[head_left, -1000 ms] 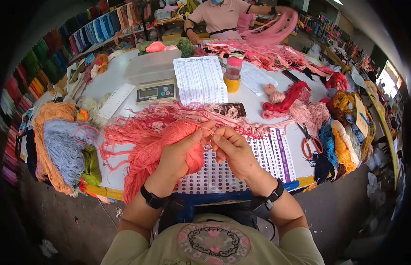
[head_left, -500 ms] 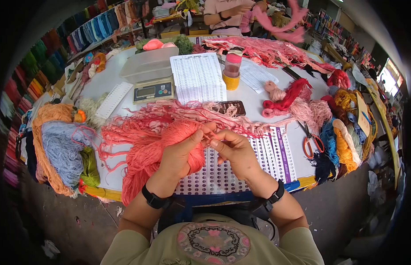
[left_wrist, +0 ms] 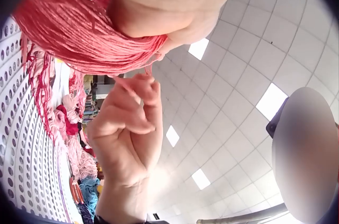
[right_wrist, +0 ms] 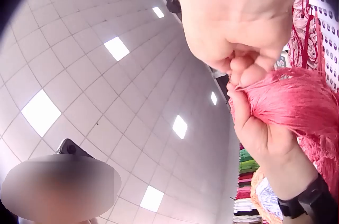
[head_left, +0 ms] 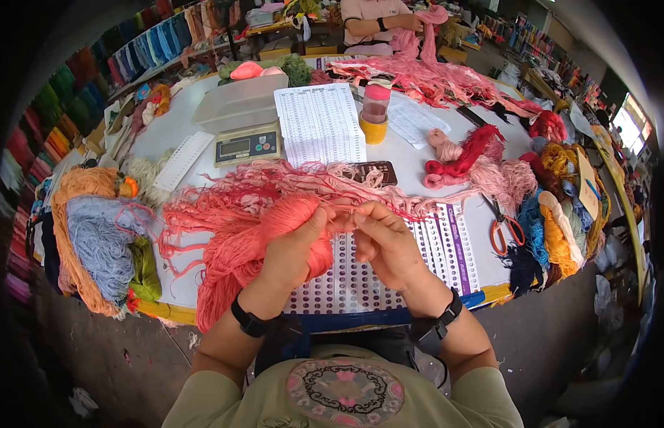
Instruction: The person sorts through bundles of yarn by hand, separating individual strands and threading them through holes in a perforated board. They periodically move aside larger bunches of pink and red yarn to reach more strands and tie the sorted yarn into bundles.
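Observation:
A thick coral-pink skein of yarn [head_left: 292,208] is gripped by my left hand [head_left: 292,250], its loops hanging to the left over the table. In the left wrist view the skein [left_wrist: 90,38] bulges around the hand's edge. Just to the right, my right hand [head_left: 390,246] pinches thin coral strands [left_wrist: 128,87] between thumb and fingers, close to the left fingertips. Both hands meet at the skein's end in the right wrist view, where the right hand [right_wrist: 238,23] covers part of the pinch. Under them lies a white card with rows of holes [head_left: 346,278].
Loose pink and red yarn [head_left: 275,175] lies behind the hands. A digital scale [head_left: 247,146], printed sheets [head_left: 321,125] and a pink-topped jar [head_left: 376,103] stand farther back. Orange-handled scissors [head_left: 504,232] lie right, near colored skeins [head_left: 553,228]. Across the table, a person [head_left: 378,25] handles pink yarn.
My right hand has shifted slightly right while my left keeps its hold on the skein. Across the table, the person's swinging pink yarn has come down in front of their body.

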Action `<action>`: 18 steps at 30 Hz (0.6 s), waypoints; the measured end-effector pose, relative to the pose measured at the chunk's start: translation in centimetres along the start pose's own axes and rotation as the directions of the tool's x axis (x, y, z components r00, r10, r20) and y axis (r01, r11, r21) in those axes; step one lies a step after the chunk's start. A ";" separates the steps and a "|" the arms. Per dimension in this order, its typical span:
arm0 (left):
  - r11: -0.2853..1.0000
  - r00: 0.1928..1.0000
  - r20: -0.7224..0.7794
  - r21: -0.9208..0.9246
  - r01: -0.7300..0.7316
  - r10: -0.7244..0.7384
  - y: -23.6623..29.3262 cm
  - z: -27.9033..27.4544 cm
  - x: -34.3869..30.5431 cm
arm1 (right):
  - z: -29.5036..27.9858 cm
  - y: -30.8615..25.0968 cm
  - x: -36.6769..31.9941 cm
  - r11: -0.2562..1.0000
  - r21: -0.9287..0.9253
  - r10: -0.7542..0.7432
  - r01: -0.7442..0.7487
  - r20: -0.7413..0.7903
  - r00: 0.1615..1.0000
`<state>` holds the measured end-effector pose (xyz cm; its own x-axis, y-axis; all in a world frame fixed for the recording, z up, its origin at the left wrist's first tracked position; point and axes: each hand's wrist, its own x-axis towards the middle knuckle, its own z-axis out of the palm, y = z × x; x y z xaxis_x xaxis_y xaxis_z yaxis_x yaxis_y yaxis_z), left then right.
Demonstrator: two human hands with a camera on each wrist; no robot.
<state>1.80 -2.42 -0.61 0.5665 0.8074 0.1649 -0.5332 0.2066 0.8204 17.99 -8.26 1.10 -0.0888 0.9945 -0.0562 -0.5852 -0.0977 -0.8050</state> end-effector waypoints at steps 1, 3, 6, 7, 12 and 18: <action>1.000 1.000 -0.015 0.005 0.015 -0.015 0.2 -0.4 0.1 | -0.1 -0.3 -0.2 0.995 0.054 0.077 -0.082 0.090 0.993; 0.999 0.999 -0.028 0.007 0.034 -0.034 1.0 -0.9 0.2 | -0.6 -0.6 -0.4 0.994 -0.086 0.078 -0.071 0.088 0.993; 0.943 0.958 0.054 -0.171 0.287 -0.282 2.8 -1.6 -0.4 | -3.0 -1.8 0.2 0.894 -0.386 -0.280 0.226 -0.088 0.956; 0.883 0.919 0.183 -0.261 0.389 -0.350 3.1 -3.4 -1.0 | -4.8 -2.5 0.6 0.847 -0.430 -0.423 0.312 -0.192 0.886; 0.859 0.974 0.063 -0.461 0.223 -0.219 6.8 -8.4 -2.1 | -16.2 -6.2 -2.0 0.912 0.071 -0.383 0.404 -0.207 0.900; 0.895 0.908 -0.418 -0.417 -0.159 -0.033 13.8 -21.0 -5.5 | -39.6 -16.7 -14.0 0.362 -0.931 -0.885 0.047 -0.327 0.331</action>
<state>-21.88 7.65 -1.66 0.2692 0.9572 -0.1066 -0.8295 0.2867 0.4793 60.90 -18.99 -8.02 0.7524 0.4282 0.5005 0.5344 0.0473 -0.8439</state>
